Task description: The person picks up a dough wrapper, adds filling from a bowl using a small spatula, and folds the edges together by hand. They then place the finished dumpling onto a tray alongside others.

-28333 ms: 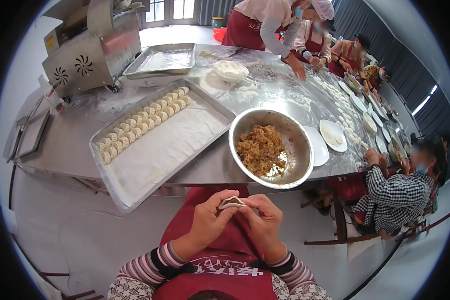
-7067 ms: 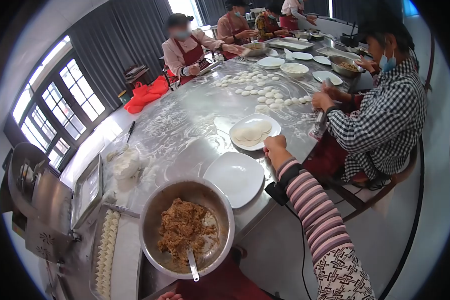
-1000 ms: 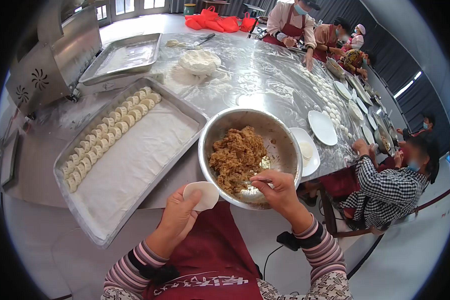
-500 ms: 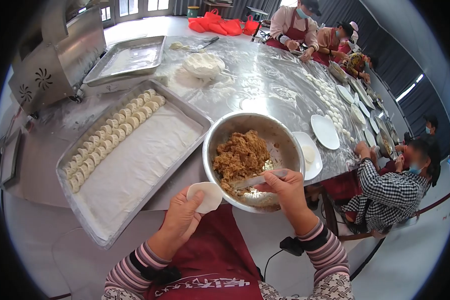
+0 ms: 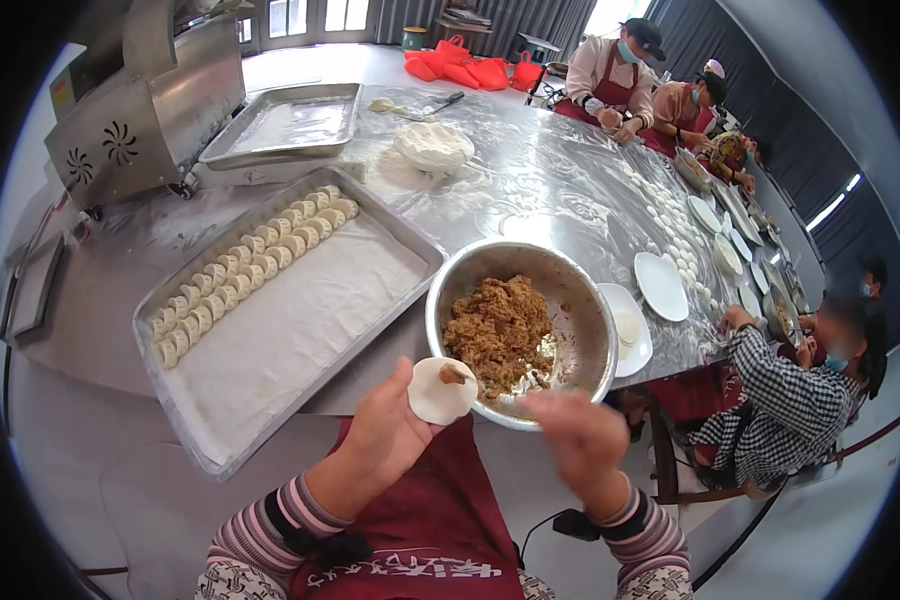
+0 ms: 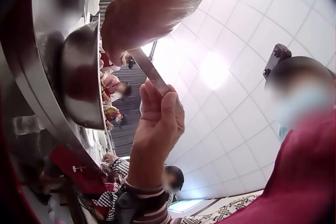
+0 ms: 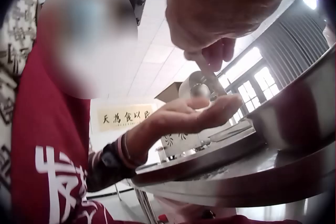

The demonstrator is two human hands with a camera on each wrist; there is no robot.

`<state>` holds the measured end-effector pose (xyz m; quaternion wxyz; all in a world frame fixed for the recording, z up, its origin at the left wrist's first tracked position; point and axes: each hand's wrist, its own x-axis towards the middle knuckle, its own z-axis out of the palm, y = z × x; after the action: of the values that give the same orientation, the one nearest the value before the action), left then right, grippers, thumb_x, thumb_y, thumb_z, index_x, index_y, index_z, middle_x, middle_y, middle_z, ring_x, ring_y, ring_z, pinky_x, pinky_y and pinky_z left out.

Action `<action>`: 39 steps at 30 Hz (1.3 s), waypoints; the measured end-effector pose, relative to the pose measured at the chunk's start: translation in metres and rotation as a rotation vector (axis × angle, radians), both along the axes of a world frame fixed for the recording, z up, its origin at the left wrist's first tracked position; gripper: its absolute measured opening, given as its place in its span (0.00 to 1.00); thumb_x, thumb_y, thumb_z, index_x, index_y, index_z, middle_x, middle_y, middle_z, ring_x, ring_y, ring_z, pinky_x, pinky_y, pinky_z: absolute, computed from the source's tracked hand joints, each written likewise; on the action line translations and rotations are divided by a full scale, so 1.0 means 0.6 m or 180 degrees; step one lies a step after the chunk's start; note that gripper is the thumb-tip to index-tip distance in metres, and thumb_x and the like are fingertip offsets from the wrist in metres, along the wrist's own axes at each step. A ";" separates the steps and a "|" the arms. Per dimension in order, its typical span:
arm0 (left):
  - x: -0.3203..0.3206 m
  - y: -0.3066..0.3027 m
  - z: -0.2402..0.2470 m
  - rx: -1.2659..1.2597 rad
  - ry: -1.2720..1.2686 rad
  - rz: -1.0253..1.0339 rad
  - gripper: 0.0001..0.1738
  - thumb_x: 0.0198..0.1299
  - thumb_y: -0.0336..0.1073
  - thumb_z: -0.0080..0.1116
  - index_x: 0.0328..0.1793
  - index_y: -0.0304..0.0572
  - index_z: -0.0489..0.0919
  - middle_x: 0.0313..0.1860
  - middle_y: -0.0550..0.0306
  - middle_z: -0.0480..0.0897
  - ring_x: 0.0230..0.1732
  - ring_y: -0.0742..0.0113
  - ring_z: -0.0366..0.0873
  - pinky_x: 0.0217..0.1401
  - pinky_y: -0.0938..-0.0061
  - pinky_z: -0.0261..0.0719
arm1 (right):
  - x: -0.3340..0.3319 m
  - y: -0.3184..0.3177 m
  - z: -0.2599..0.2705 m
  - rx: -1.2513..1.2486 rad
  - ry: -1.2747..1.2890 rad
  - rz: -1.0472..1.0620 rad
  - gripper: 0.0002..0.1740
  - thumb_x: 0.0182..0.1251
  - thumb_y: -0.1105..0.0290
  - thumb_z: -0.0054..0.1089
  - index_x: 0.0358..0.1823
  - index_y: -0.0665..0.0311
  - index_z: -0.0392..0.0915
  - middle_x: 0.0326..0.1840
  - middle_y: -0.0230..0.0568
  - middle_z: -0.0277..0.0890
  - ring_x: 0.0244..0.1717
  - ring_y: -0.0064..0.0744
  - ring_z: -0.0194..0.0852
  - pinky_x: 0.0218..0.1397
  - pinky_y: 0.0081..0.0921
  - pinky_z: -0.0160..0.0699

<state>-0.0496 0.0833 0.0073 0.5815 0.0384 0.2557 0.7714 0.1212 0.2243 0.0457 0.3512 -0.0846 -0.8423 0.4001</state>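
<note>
Far left on your counter (image 5: 535, 185): steel machine (image 5: 130, 135), fan-shaped vents in its side. Right of it, a small steel tray (image 5: 285, 122) dusted white; nearer you, a long tray (image 5: 365, 325) set at an angle, pale lining (image 5: 290, 325), crimped dumplings (image 5: 245, 265) lined up along its left side, near end past the counter edge. Next, your left grip (image 5: 385, 425): palm up, fingers mostly straight, thumb up at the side, not clamped. It carries the round dough wrapper (image 5: 436, 398), which lies on the fingers between the long tray and the bowl, just off the bowl rim. Brown dab of filling (image 5: 452, 375) sits toward the wrapper's far edge. White heap of flour (image 5: 433, 147) farther back. Steel bowl (image 5: 585, 315) next, brown filling (image 5: 500, 320) piled on its left side. Your right grip (image 5: 582, 445) is at the bowl's near edge, blurred in the head view; both wrist views show it closed, pinching a flat spatula (image 7: 211, 77) whose far end reaches your left fingers. Right of the bowl: white plate (image 5: 642, 350) with a round wrapper (image 5: 626, 327) on it, second white plate (image 5: 662, 287) behind, dough pieces (image 5: 678, 240) beyond. Far right: seated person in a checked shirt (image 5: 785, 375).
</note>
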 end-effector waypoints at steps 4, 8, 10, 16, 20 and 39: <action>0.011 0.010 -0.010 0.0159 -0.0095 0.0017 0.31 0.74 0.53 0.32 0.65 0.29 0.64 0.62 0.43 0.73 0.63 0.54 0.71 0.70 0.60 0.65 | 0.012 -0.042 -0.008 0.2851 0.0023 0.0876 0.12 0.52 0.77 0.67 0.38 0.72 0.79 0.39 0.46 0.80 0.44 0.46 0.83 0.53 0.40 0.82; 0.012 0.014 -0.003 0.0016 -0.0098 0.0087 0.32 0.74 0.53 0.32 0.65 0.29 0.64 0.62 0.43 0.73 0.64 0.54 0.70 0.70 0.61 0.64 | 0.033 -0.048 0.012 0.2119 0.0116 0.0738 0.10 0.54 0.78 0.67 0.38 0.70 0.79 0.37 0.46 0.80 0.42 0.46 0.83 0.49 0.38 0.83; 0.010 0.013 0.002 -0.0002 -0.0093 0.0061 0.32 0.74 0.53 0.31 0.66 0.29 0.63 0.62 0.43 0.73 0.64 0.54 0.70 0.70 0.61 0.64 | 0.044 -0.032 0.020 0.1755 0.0249 0.0398 0.09 0.54 0.79 0.66 0.38 0.69 0.79 0.37 0.47 0.80 0.40 0.45 0.83 0.45 0.35 0.83; 0.001 -0.013 0.008 -0.0339 0.0147 0.0293 0.30 0.75 0.51 0.30 0.66 0.29 0.63 0.64 0.44 0.70 0.66 0.53 0.68 0.70 0.58 0.64 | 0.014 0.035 -0.017 0.0307 -0.0322 -0.0817 0.05 0.58 0.79 0.63 0.36 0.70 0.81 0.31 0.47 0.82 0.31 0.38 0.83 0.34 0.23 0.79; 0.000 -0.035 -0.006 -0.0521 0.0141 0.0318 0.29 0.75 0.51 0.31 0.64 0.30 0.64 0.63 0.44 0.71 0.65 0.53 0.69 0.70 0.57 0.65 | -0.002 0.050 -0.047 -0.0585 -0.0740 -0.0575 0.06 0.60 0.77 0.62 0.37 0.71 0.82 0.30 0.45 0.83 0.30 0.29 0.82 0.34 0.21 0.78; 0.012 -0.042 -0.027 -0.0440 -0.0047 0.0096 0.26 0.74 0.48 0.38 0.62 0.29 0.67 0.60 0.45 0.75 0.63 0.55 0.72 0.69 0.60 0.67 | -0.003 0.079 -0.016 -0.3333 -0.0250 -0.0507 0.10 0.65 0.74 0.58 0.39 0.78 0.79 0.32 0.50 0.82 0.33 0.39 0.85 0.40 0.29 0.87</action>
<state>-0.0421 0.0583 -0.0086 0.5729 -0.0114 0.3046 0.7608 0.1196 0.2715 0.0361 0.2595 -0.3273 -0.5333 0.7357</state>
